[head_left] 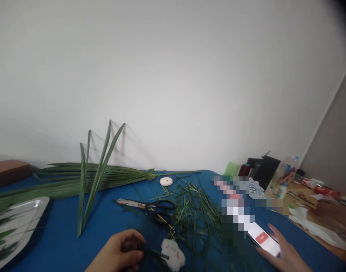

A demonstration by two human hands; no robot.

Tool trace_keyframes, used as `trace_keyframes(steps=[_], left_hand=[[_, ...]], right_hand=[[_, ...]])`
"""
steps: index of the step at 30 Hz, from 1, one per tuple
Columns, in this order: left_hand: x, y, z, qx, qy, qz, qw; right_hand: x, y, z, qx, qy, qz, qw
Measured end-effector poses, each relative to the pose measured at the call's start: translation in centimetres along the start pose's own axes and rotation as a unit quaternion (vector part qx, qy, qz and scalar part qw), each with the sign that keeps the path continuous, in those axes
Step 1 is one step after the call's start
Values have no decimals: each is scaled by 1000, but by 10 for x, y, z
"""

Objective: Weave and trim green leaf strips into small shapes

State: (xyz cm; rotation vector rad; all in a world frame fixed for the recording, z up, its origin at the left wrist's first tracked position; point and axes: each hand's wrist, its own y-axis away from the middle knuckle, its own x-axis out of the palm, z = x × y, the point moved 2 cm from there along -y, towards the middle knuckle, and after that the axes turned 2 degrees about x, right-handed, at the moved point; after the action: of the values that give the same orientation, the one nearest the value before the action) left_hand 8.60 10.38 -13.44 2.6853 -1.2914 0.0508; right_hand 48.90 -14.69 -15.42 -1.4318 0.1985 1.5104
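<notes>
Low in the frame's centre, a thin leaf strip (light, limp, best pinched near its end) is gripped by the closed left hand. At lower right, the right hand is spread open, fingertips on a phone.

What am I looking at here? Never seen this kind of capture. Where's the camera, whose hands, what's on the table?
There is no machine: a person wears one camera on the head, looking forward and down, so both hands at the bottom edge are their own. The left hand is closed on a thin green leaf strip, beside a white plush keychain. The right hand is open, fingers resting by a lit phone. On the blue tablecloth lie scissors, leaf trimmings, long palm leaves, a small white disc and a metal tray. The blocky patch is pixelated.
</notes>
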Motion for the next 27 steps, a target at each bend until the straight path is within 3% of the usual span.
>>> trace_keyframes(steps=[3, 6, 10, 13, 17, 24, 27], left_hand=[[-2, 3, -2, 8, -7, -2, 1000], [-2, 5, -4, 21, -6, -7, 1000], [0, 9, -9, 40, -15, -12, 999], [2, 12, -13, 46, -22, -9, 999], [3, 13, -15, 55, -20, -4, 998], [2, 12, -13, 60, -19, 4, 998], [2, 13, -14, 63, -22, 8, 998]], right_hand=[[-3, -4, 18, -19, 15, 12, 1000], [-23, -8, 42, -82, 79, -23, 993], [-46, -6, 76, -189, 201, -53, 960], [-53, -5, 89, -206, 234, -42, 949], [-50, -12, 86, -195, 201, -36, 959], [-30, -26, 55, -143, 64, 1, 988], [-22, -23, 44, -129, 52, 6, 990]])
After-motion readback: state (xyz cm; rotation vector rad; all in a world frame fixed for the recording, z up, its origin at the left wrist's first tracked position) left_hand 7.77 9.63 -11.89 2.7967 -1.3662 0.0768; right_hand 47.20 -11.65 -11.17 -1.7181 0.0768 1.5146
